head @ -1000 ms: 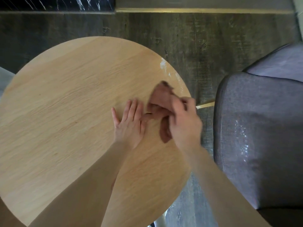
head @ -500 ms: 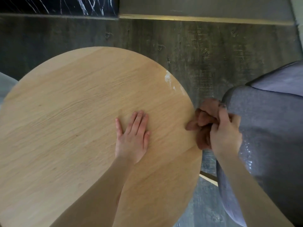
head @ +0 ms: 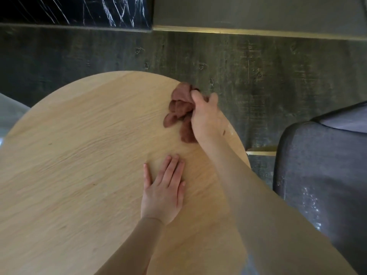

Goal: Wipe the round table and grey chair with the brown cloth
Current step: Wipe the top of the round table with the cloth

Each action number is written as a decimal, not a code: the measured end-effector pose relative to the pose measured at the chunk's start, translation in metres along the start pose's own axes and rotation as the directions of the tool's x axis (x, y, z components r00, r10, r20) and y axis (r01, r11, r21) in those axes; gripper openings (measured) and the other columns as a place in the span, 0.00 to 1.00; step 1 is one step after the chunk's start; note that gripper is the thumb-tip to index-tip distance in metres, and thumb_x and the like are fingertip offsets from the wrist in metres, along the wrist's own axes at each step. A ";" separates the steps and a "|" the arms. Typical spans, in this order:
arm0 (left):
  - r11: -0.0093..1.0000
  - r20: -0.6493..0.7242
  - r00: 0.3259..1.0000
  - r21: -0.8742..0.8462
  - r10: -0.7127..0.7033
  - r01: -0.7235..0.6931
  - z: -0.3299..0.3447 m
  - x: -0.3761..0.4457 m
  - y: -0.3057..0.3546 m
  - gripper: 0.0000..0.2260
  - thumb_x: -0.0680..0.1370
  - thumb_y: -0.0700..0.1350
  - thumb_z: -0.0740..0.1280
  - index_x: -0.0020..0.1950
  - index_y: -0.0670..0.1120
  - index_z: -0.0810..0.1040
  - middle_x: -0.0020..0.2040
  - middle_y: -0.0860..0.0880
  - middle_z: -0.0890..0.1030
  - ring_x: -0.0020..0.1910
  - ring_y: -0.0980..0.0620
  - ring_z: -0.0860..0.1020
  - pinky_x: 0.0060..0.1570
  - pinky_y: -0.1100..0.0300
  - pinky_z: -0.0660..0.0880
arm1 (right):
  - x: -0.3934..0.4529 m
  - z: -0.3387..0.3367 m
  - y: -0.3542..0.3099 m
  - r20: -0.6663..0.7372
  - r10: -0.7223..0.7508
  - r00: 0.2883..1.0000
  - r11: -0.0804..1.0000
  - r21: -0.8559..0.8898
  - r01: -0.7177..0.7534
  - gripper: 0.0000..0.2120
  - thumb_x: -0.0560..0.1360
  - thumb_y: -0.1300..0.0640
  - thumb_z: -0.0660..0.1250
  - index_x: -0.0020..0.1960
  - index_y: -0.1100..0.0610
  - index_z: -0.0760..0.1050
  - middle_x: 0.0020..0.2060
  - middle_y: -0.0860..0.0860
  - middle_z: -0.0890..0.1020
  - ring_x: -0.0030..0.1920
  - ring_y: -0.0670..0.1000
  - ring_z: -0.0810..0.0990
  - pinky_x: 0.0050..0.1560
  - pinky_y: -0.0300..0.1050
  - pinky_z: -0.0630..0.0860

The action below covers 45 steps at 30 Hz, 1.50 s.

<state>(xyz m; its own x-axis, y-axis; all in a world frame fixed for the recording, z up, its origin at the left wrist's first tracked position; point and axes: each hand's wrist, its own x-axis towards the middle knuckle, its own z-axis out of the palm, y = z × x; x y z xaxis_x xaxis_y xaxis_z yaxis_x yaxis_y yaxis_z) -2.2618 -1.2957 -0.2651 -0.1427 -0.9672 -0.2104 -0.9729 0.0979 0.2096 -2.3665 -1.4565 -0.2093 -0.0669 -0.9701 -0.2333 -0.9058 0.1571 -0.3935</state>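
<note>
The round light-wood table (head: pixel 79 155) fills the left and middle of the view. My right hand (head: pixel 206 118) is shut on the bunched brown cloth (head: pixel 179 108), which is pressed on the table's far right rim. My left hand (head: pixel 162 191) lies flat on the tabletop, fingers apart, nearer to me than the cloth. The grey chair (head: pixel 321 175) stands to the right of the table, apart from it, with a shiny patch on its seat.
Dark wood-look floor (head: pixel 258 76) lies beyond the table and between table and chair. A black marbled panel (head: pixel 75 10) and a grey wall base with a brass strip (head: pixel 258 31) run along the far side. Another grey seat edge (head: pixel 10 110) shows at far left.
My right hand carried the cloth from beside the chair back onto the table's far right rim. My left hand stayed flat on the tabletop. The view shifted.
</note>
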 end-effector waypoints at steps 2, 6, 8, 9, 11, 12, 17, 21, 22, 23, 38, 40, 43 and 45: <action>1.000 0.024 1.000 0.002 -0.004 0.004 -0.001 0.000 -0.001 0.24 0.80 0.53 0.38 0.72 0.48 0.60 0.70 0.49 0.71 0.71 0.53 0.59 0.70 0.43 0.41 | 0.002 -0.010 0.024 -0.084 0.176 0.981 0.984 0.028 -0.174 0.16 0.78 0.58 0.52 0.64 0.48 0.64 0.59 0.59 0.67 0.49 0.65 0.76 0.43 0.54 0.69; 1.000 0.047 0.999 0.022 -0.009 0.008 -0.003 0.000 0.000 0.24 0.80 0.53 0.38 0.72 0.48 0.60 0.71 0.49 0.71 0.71 0.53 0.59 0.70 0.43 0.41 | -0.024 -0.028 0.078 -0.099 0.531 0.842 0.841 0.182 -0.509 0.18 0.77 0.60 0.51 0.65 0.49 0.64 0.61 0.60 0.66 0.51 0.67 0.75 0.48 0.57 0.69; 1.000 0.050 0.999 0.024 -0.016 0.015 -0.004 0.000 0.001 0.24 0.80 0.53 0.37 0.72 0.48 0.60 0.71 0.49 0.71 0.71 0.53 0.59 0.70 0.43 0.40 | -0.044 -0.030 0.097 -0.144 0.546 0.825 0.837 0.139 -0.529 0.19 0.77 0.61 0.52 0.66 0.50 0.64 0.61 0.61 0.66 0.48 0.67 0.75 0.43 0.54 0.66; 1.000 0.052 0.999 0.028 -0.014 0.012 -0.005 0.001 0.001 0.24 0.80 0.53 0.38 0.72 0.48 0.59 0.71 0.49 0.71 0.71 0.53 0.58 0.69 0.43 0.40 | -0.052 -0.030 0.103 -0.175 0.556 0.813 0.831 0.127 -0.541 0.19 0.77 0.62 0.53 0.66 0.51 0.64 0.61 0.61 0.66 0.47 0.67 0.75 0.42 0.54 0.65; 0.999 0.046 0.999 0.042 -0.009 0.007 -0.005 0.001 0.001 0.24 0.80 0.53 0.38 0.72 0.47 0.60 0.71 0.49 0.71 0.71 0.53 0.58 0.69 0.43 0.40 | -0.064 -0.036 0.104 -0.237 0.593 0.770 0.805 0.168 -0.568 0.20 0.76 0.63 0.53 0.66 0.50 0.65 0.61 0.61 0.66 0.47 0.67 0.75 0.41 0.54 0.65; 0.999 0.029 1.000 0.050 -0.004 0.003 -0.004 0.001 0.001 0.23 0.80 0.52 0.40 0.72 0.47 0.60 0.71 0.49 0.71 0.71 0.53 0.58 0.69 0.43 0.40 | -0.067 -0.041 0.099 -0.275 0.592 0.757 0.806 0.211 -0.553 0.21 0.75 0.63 0.54 0.66 0.50 0.65 0.62 0.60 0.66 0.48 0.67 0.76 0.41 0.54 0.66; 0.998 -0.027 1.000 0.061 0.010 -0.008 -0.001 0.002 0.000 0.23 0.77 0.51 0.51 0.71 0.47 0.62 0.70 0.48 0.72 0.70 0.53 0.59 0.68 0.40 0.44 | -0.077 -0.043 0.025 -0.169 0.116 0.979 0.982 0.170 -0.087 0.21 0.73 0.63 0.58 0.64 0.50 0.67 0.61 0.57 0.67 0.50 0.62 0.76 0.49 0.56 0.72; 0.997 -0.046 0.999 0.075 0.017 -0.014 -0.001 0.001 0.002 0.22 0.77 0.50 0.51 0.68 0.45 0.69 0.65 0.47 0.77 0.68 0.52 0.65 0.67 0.38 0.47 | -0.076 -0.011 0.029 0.134 -0.109 0.985 0.994 -0.015 0.112 0.19 0.76 0.57 0.55 0.66 0.44 0.63 0.62 0.57 0.65 0.53 0.62 0.73 0.50 0.57 0.72; 0.997 -0.046 0.999 0.072 0.021 -0.018 -0.001 0.002 0.002 0.22 0.77 0.50 0.51 0.69 0.45 0.69 0.67 0.47 0.75 0.69 0.52 0.63 0.67 0.39 0.46 | -0.074 -0.009 0.045 0.128 -0.030 0.991 0.999 -0.040 0.035 0.20 0.76 0.57 0.55 0.66 0.44 0.63 0.62 0.57 0.65 0.52 0.63 0.74 0.49 0.57 0.72; 0.998 -0.043 0.999 0.064 0.022 -0.019 -0.001 0.002 0.002 0.23 0.77 0.50 0.51 0.70 0.45 0.67 0.68 0.47 0.74 0.70 0.53 0.61 0.67 0.40 0.45 | -0.073 -0.011 0.063 0.076 0.065 0.995 0.997 -0.056 -0.061 0.20 0.76 0.58 0.55 0.66 0.44 0.63 0.61 0.57 0.65 0.51 0.64 0.75 0.48 0.57 0.72; 0.999 0.063 0.998 0.044 0.028 -0.031 -0.008 -0.005 0.002 0.27 0.75 0.50 0.48 0.74 0.46 0.59 0.74 0.48 0.65 0.74 0.50 0.61 0.68 0.35 0.45 | -0.168 0.002 0.061 0.115 0.107 0.988 0.994 0.011 -0.109 0.21 0.76 0.59 0.57 0.67 0.44 0.63 0.63 0.54 0.65 0.52 0.59 0.75 0.50 0.54 0.73; 0.999 0.066 0.998 0.050 0.019 -0.023 -0.009 -0.002 0.003 0.27 0.76 0.52 0.44 0.75 0.48 0.55 0.76 0.49 0.60 0.75 0.52 0.56 0.69 0.37 0.41 | -0.181 0.008 0.083 0.099 0.205 0.974 0.979 -0.022 -0.203 0.22 0.76 0.60 0.57 0.67 0.43 0.64 0.63 0.54 0.65 0.51 0.60 0.76 0.48 0.53 0.73; 0.999 0.071 0.997 0.049 -0.002 -0.001 -0.009 0.004 0.005 0.28 0.76 0.54 0.37 0.76 0.51 0.47 0.78 0.52 0.52 0.76 0.55 0.47 0.69 0.41 0.33 | -0.198 -0.004 0.125 0.013 0.408 0.913 0.911 -0.065 -0.406 0.22 0.75 0.61 0.58 0.67 0.47 0.66 0.63 0.57 0.66 0.47 0.64 0.76 0.45 0.55 0.72; 0.998 0.067 0.998 0.057 0.002 -0.006 -0.008 0.002 0.003 0.28 0.76 0.54 0.36 0.76 0.51 0.46 0.78 0.52 0.50 0.77 0.55 0.46 0.69 0.41 0.33 | -0.209 -0.013 0.138 -0.037 0.497 0.867 0.865 -0.060 -0.499 0.21 0.75 0.62 0.58 0.66 0.49 0.67 0.61 0.58 0.67 0.44 0.65 0.75 0.43 0.54 0.70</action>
<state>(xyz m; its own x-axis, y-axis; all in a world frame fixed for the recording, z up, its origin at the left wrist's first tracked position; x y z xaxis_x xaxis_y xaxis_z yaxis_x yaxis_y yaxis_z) -2.2638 -1.2994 -0.2575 -0.1569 -0.9491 -0.2731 -0.9808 0.1172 0.1560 -2.4833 -1.2348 -0.2034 -0.5241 -0.7695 -0.3649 -0.7750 0.6086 -0.1704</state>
